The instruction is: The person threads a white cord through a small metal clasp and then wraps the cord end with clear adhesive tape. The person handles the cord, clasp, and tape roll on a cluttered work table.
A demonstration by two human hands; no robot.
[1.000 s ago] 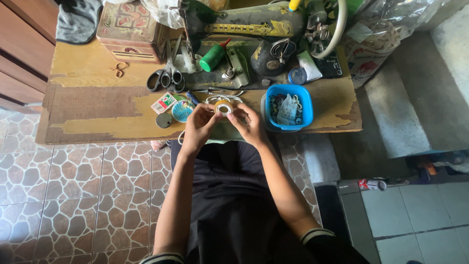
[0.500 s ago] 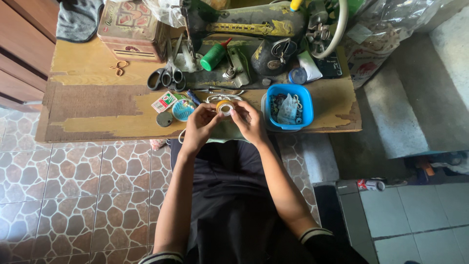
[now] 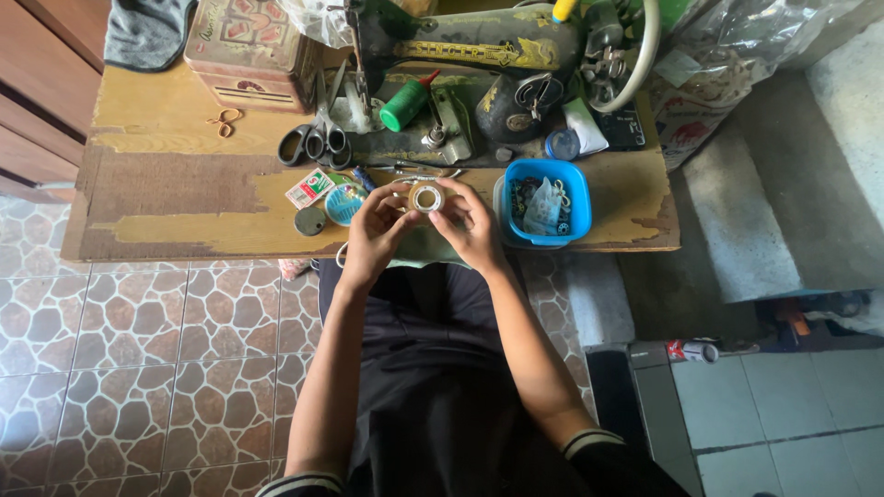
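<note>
Tape roll (image 3: 426, 198), small and whitish, sits pinched between both hands just over the near edge of the wooden table (image 3: 166, 184). Left hand (image 3: 376, 232) and right hand (image 3: 470, 225) each have fingers closed on its rim from opposite sides, about equally close. Its hole faces up at the camera. Blue tub (image 3: 541, 204) is just right of it.

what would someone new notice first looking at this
Most likely the two hands at the middle of the view: the left hand and right hand hold a small roll of tape between them at the near edge of the worn wooden table. Next, the bright blue tub of small bits just right of the hands, and the old black sewing machine along the far edge.
</note>
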